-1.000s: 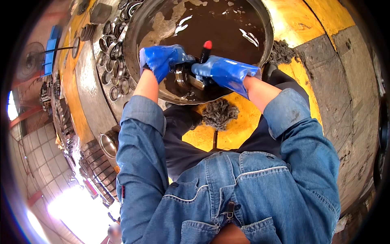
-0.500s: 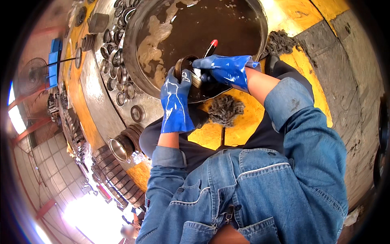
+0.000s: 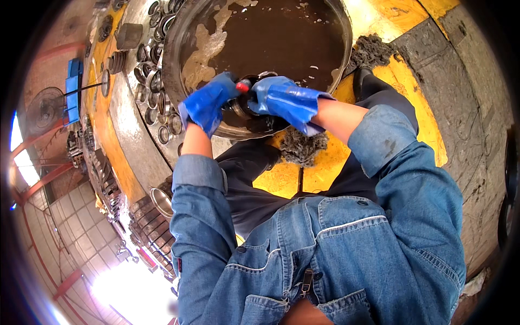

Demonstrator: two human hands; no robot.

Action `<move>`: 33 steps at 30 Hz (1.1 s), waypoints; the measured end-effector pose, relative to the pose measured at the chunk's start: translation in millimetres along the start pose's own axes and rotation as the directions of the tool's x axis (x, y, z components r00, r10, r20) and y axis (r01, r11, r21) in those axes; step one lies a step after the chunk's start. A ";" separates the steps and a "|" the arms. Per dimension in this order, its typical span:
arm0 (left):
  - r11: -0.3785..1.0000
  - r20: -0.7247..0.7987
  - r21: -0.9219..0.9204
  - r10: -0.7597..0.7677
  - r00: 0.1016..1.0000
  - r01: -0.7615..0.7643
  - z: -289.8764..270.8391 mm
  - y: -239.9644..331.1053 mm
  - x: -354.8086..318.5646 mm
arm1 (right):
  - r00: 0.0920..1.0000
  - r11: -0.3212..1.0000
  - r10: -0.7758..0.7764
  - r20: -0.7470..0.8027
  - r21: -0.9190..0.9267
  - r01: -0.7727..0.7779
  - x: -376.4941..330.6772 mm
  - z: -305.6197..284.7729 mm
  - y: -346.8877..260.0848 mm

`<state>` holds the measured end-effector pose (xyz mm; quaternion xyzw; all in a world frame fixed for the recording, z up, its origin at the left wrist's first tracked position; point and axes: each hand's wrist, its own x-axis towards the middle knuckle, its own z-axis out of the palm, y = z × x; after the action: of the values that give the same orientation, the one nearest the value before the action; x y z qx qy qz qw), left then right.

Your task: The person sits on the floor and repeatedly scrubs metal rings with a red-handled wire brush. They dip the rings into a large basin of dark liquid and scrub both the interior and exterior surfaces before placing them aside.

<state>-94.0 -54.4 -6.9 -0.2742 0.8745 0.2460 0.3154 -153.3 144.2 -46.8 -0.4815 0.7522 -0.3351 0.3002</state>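
Left hand: in a blue glove (image 3: 210,100), it is bending inward over the basin's (image 3: 173,65) near edge; its fingertips are hiding behind the tool, so I cannot tell how far they are closing or what they are gripping.
Right hand: also blue-gloved (image 3: 271,97), its fingers are curling closed around the tool.
Tool: its red end (image 3: 242,87) is showing between the gloves, pointing up.
Ring: the worked ring (image 3: 238,112) is sitting below the hands, just inside the basin's near edge, partly covered.
Basin: dark liquid (image 3: 276,40) is filling it, tan foam (image 3: 203,51) spreading along the left side.
Loose rings: many (image 3: 154,81) are lying left of the basin.
Wads: grey fibre is lying by the near edge (image 3: 303,147) and the right edge (image 3: 372,51).
Writing: a small red tag (image 3: 179,265) is showing on the left sleeve, too tiny to read.
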 end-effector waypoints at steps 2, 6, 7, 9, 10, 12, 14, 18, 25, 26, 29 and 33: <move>0.991 -0.103 -0.123 0.032 0.994 -0.044 12.3 -10.8 -13.5 | 0.966 0.912 0.171 0.191 0.340 -0.229 -6.0 -29.2 -10.6; 0.971 -0.354 -0.238 -0.072 0.932 -0.015 39.0 14.0 -65.8 | 0.879 0.559 0.230 0.417 0.683 -0.470 -24.2 -48.9 3.6; 0.973 -0.429 -0.232 -0.097 0.898 -0.006 49.9 14.3 -74.8 | 0.912 0.486 0.188 0.365 0.772 -0.409 -20.0 -37.6 8.8; 0.992 -0.632 -0.127 -0.089 0.770 0.010 73.1 22.4 -90.2 | 0.961 0.315 0.125 0.247 0.908 -0.275 -11.2 -14.3 13.8; 0.986 -0.658 -0.150 -0.151 0.738 0.068 82.2 18.5 -82.6 | 0.948 0.326 0.156 0.279 0.891 -0.316 -12.9 -13.7 12.1; 0.971 -0.649 -0.176 -0.238 0.723 0.162 84.9 28.7 -87.3 | 0.914 0.341 0.225 0.336 0.852 -0.397 -22.8 -27.2 3.7; 0.982 -0.596 -0.159 -0.175 0.784 0.098 76.8 36.1 -83.0 | 0.906 0.648 0.235 0.352 0.638 -0.416 -21.2 -42.8 10.3; 0.995 -0.384 -0.080 -0.090 0.919 0.064 40.6 24.9 -57.6 | 0.975 0.950 0.211 0.070 0.221 -0.222 -6.2 -26.8 1.9; 0.979 0.012 -0.104 -0.173 0.985 0.173 3.2 14.3 -7.4 | 0.999 0.996 -0.003 0.039 0.094 -0.001 -5.1 -17.6 -4.4; 0.984 -0.113 -0.145 -0.124 0.986 0.107 10.6 15.6 -17.7 | 0.979 0.964 0.130 0.158 0.211 -0.162 -5.6 -26.9 -3.7; 0.989 -0.477 -0.141 -0.098 0.873 0.034 50.9 13.1 -56.8 | 0.923 0.756 0.192 0.332 0.550 -0.355 -30.8 -62.7 -10.8; 0.958 -0.591 -0.197 -0.286 0.754 0.208 82.8 38.5 -83.9 | 0.927 0.353 0.165 0.335 0.858 -0.373 -23.9 -26.6 20.4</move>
<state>-29.3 50.9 4.3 -0.4705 0.8689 0.1515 0.0270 -176.0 178.4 -44.0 -0.1378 0.4825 -0.5879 0.6344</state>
